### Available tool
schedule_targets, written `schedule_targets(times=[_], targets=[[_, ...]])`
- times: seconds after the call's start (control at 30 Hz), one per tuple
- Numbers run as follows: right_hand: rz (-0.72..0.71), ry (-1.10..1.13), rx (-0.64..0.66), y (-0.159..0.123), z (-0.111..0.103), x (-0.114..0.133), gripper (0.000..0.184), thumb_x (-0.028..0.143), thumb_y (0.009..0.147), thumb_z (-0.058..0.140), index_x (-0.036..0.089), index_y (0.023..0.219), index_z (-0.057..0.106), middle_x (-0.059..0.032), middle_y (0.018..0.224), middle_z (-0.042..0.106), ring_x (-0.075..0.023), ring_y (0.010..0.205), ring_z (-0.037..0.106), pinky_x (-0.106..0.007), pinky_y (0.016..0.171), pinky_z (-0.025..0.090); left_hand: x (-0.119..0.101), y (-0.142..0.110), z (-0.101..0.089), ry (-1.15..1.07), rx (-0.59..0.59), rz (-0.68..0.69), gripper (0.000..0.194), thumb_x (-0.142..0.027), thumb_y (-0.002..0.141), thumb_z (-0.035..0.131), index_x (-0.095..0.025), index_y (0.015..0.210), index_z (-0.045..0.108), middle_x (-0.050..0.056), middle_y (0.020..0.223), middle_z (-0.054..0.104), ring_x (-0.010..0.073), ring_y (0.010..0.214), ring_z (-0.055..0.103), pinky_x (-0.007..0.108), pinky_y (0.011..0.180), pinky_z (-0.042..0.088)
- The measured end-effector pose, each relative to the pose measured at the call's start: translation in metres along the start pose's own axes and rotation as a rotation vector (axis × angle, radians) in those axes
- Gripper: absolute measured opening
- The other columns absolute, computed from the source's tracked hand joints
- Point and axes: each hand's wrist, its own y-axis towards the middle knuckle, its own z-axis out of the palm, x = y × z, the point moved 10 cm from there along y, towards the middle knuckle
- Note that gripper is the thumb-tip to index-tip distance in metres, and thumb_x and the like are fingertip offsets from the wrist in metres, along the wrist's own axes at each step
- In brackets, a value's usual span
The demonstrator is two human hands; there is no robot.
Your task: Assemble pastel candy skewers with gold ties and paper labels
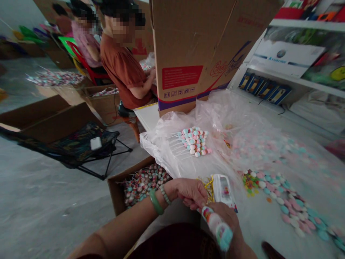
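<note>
My right hand (225,219) grips a stick of pastel candies sealed in a clear bag (218,226), low in the view. My left hand (191,192), with a green bangle and a beaded bracelet, curls close above the bag's top end, and its fingertips are hidden. A bundle of gold twist ties (208,189) lies just beyond the fingers, beside a clear plastic box (222,190). Loose pink, blue and white candies (291,205) are scattered to the right of my hands. A bunch of candy skewers (192,142) rests farther forward on a plastic sheet (161,144).
An open cardboard box of wrapped candy skewers (142,185) stands left of my hands. A tall carton (194,50) rises behind the plastic sheet. Two seated co-workers (124,61) are at the back left, beyond a folding chair (78,147) holding a white phone.
</note>
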Motion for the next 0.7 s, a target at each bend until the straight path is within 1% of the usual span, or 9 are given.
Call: schedule_targets(times=[0.1,0.17,0.23,0.3,0.37,0.43,0.53,0.63,0.7], targets=[[-0.421,-0.381,0.07,0.0,0.002,0.046,0.02,0.021,0.088,0.043,0.019,0.086,0.063,-0.0058,0.068,0.061,-0.0189,0.063,0.052,-0.036,0.067,0.041,-0.032,-0.011,0.005,0.449,-0.065,0.053,0.009,-0.025,0.068,0.067,-0.018,0.063,0.064,-0.001,0.05,0.054,0.01,0.043,0.044,0.022,0.04,0.032],[-0.504,-0.584,0.095,0.013,-0.002,0.057,0.023,0.01,0.085,0.04,0.017,0.083,0.062,-0.0046,0.064,0.059,-0.017,0.059,0.05,-0.033,0.064,0.039,-0.063,-0.017,0.003,0.844,-0.356,0.175,0.006,-0.016,0.073,0.059,-0.017,0.069,0.064,0.0,0.059,0.056,0.013,0.056,0.05,0.025,0.054,0.041],[-0.26,-0.452,-0.073,0.046,-0.036,0.047,0.019,0.013,0.082,0.045,0.017,0.071,0.059,-0.0014,0.054,0.051,-0.0143,0.051,0.044,-0.029,0.055,0.035,-0.095,-0.031,0.007,1.153,-0.805,0.323,0.017,-0.012,0.08,0.047,-0.015,0.085,0.063,0.005,0.076,0.061,0.0175,0.071,0.055,0.032,0.07,0.045],[0.055,-0.092,-0.209,0.07,-0.061,0.023,0.017,0.021,0.079,0.052,0.019,0.062,0.054,0.0024,0.048,0.043,-0.0118,0.043,0.038,-0.025,0.046,0.029,-0.105,-0.035,0.017,1.237,-1.076,0.412,0.023,-0.012,0.083,0.04,-0.014,0.096,0.059,0.01,0.087,0.061,0.0209,0.081,0.055,0.038,0.077,0.046],[0.171,0.115,-0.201,0.084,-0.056,0.015,0.024,0.029,0.081,0.049,0.021,0.058,0.049,0.0062,0.044,0.034,-0.0098,0.036,0.028,-0.024,0.04,0.026,-0.103,-0.036,0.011,1.062,-1.212,0.494,0.021,-0.016,0.087,0.038,-0.015,0.095,0.057,0.009,0.088,0.059,0.0205,0.085,0.055,0.038,0.081,0.045],[0.199,0.239,-0.16,0.088,-0.043,0.018,0.03,0.035,0.084,0.043,0.023,0.057,0.046,0.0083,0.043,0.028,-0.0095,0.033,0.022,-0.024,0.036,0.027,-0.088,-0.046,-0.016,0.644,-1.317,0.537,0.02,-0.027,0.089,0.04,-0.016,0.096,0.056,0.008,0.091,0.059,0.0186,0.089,0.055,0.035,0.084,0.045],[0.25,0.27,-0.161,0.072,-0.035,0.017,0.034,0.04,0.087,0.04,0.024,0.059,0.052,0.006,0.045,0.038,-0.0113,0.037,0.033,-0.025,0.04,0.035,-0.049,-0.031,-0.044,0.076,-1.063,0.47,0.043,-0.054,0.085,0.044,-0.015,0.099,0.057,0.009,0.094,0.06,0.0188,0.087,0.057,0.034,0.077,0.048],[0.276,0.151,-0.134,0.052,-0.035,0.009,0.03,0.038,0.084,0.049,0.022,0.062,0.061,0.003,0.049,0.049,-0.0109,0.046,0.043,-0.022,0.045,0.038,-0.013,-0.001,-0.017,-0.196,-0.469,0.321,0.07,-0.076,0.075,0.035,-0.013,0.092,0.06,0.01,0.083,0.062,0.0186,0.065,0.059,0.032,0.055,0.047],[0.341,0.097,-0.087,0.04,-0.032,-0.005,0.02,0.035,0.076,0.062,0.019,0.063,0.064,0.0017,0.052,0.052,-0.0108,0.049,0.044,-0.021,0.046,0.036,0.004,-0.002,0.004,-0.311,-0.209,0.274,0.07,-0.078,0.068,0.045,-0.014,0.089,0.061,0.007,0.076,0.062,0.0145,0.052,0.052,0.027,0.045,0.04]])
